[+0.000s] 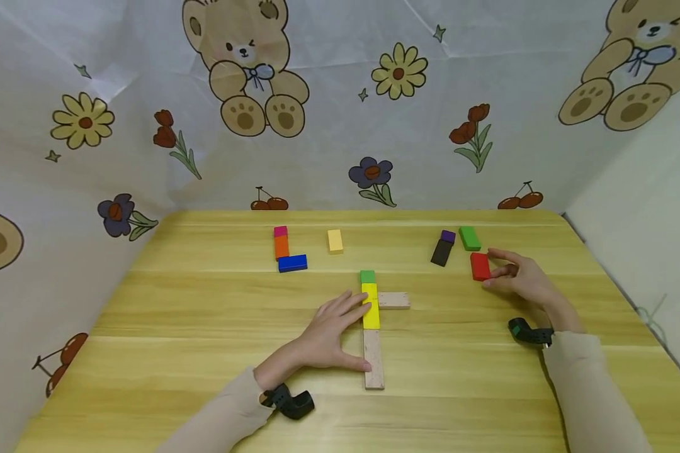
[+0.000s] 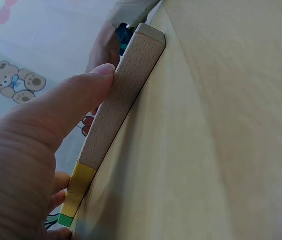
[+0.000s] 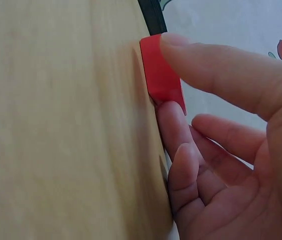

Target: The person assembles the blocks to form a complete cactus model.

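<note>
Between thumb and fingers of the right hand (image 1: 522, 277) — red block (image 1: 479, 266).

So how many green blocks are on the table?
2. One green block caps the far end of the yellow block by the left hand; the other green block lies beyond the red block. None seem hidden.

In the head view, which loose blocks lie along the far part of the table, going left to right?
Pink block → blue block → pale yellow block → black block → green block → red block, pinched by the right hand.
</note>
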### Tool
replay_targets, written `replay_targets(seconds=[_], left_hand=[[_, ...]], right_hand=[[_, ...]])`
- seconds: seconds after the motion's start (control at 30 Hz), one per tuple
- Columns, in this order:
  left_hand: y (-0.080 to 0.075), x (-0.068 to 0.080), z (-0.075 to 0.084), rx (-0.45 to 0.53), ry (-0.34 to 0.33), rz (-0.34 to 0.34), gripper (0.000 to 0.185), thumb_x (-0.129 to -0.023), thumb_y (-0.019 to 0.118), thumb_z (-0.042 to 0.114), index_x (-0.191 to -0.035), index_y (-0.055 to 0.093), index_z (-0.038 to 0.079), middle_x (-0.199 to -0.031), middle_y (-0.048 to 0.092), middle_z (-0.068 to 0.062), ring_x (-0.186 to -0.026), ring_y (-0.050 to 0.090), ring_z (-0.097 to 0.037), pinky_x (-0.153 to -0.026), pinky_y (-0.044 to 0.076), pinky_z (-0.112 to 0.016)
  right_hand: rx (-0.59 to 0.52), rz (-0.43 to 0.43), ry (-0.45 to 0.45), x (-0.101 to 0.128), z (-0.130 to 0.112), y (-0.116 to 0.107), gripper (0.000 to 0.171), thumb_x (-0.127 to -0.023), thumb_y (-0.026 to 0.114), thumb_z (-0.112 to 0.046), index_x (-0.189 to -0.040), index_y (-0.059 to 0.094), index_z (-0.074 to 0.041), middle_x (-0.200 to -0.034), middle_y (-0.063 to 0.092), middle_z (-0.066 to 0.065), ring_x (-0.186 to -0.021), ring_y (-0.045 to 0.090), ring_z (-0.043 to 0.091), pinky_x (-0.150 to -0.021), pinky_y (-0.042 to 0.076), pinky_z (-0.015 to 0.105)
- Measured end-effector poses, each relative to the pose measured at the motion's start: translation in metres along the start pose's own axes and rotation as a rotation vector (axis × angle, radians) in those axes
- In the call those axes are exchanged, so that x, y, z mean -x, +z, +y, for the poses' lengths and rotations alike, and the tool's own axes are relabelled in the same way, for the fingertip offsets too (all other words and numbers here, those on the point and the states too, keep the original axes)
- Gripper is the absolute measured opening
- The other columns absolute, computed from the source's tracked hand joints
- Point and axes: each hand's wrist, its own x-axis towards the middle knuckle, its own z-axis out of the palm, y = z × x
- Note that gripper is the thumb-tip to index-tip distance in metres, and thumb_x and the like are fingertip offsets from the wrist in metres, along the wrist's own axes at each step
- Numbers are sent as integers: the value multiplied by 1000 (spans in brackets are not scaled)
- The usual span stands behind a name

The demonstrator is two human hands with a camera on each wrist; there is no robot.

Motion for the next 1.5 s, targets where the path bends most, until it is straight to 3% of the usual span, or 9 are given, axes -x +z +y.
replay_targets(seconds=[0.3,0.47,0.57,0.77,1.0,1.27,1.5], left_hand=[[14,-14,7,19,22,-10,100,-64,54,73,-142,22,18,-149,9,4,-137,5,-26,-106,14,-48],[3,-6,1,3,-8,0,101,-62,59,71,-141,24,19,-149,11,4,-137,5,-25,-107,12,-47],[0,0,-2,9,-7,-30,102,-62,57,73,-142,23,19,-149,10,5,-137,4,-26,-106,12,-48],[-2,3,-5,18,-5,-35,102,-62,53,75,-142,24,19,-149,10,4,-137,4,-26,-106,12,-48],[-1,-1,-3,22,-4,-9,102,-62,53,75,-141,25,18,-149,11,4,-137,4,-25,-106,13,-48],[1,-1,-1,28,3,-11,101,-62,55,74,-141,25,18,-149,11,5,-137,5,-26,-106,13,-49],[0,-2,-2,13,-5,-4,102,-62,55,74,-141,24,18,-149,11,3,-137,6,-27,-105,13,-49]], right_hand=[[83,-17,28,4,6,-21,74,-75,71,-26,-135,35,-3,-92,60,13,-76,55,7,-65,40,14],[53,-20,9,-4,4,-9,70,-75,70,-30,-133,38,-6,-94,59,15,-78,56,9,-66,42,15],[31,-19,23,-1,5,1,70,-75,70,-30,-131,39,-4,-95,59,16,-78,56,9,-66,42,15],[20,38,47,-1,2,7,69,-73,72,-31,-129,42,-6,-90,63,11,-77,58,7,-67,40,14],[26,139,-40,-9,-24,1,64,-71,74,-27,-125,48,-8,-81,66,6,-71,60,6,-59,45,17],[-7,117,-94,-14,-64,18,61,-72,73,-24,-125,48,-11,-83,64,11,-70,60,13,-59,46,20],[0,31,-202,-33,-80,42,64,-70,75,-23,-126,47,-7,-81,63,11,-68,59,15,-58,47,20]])
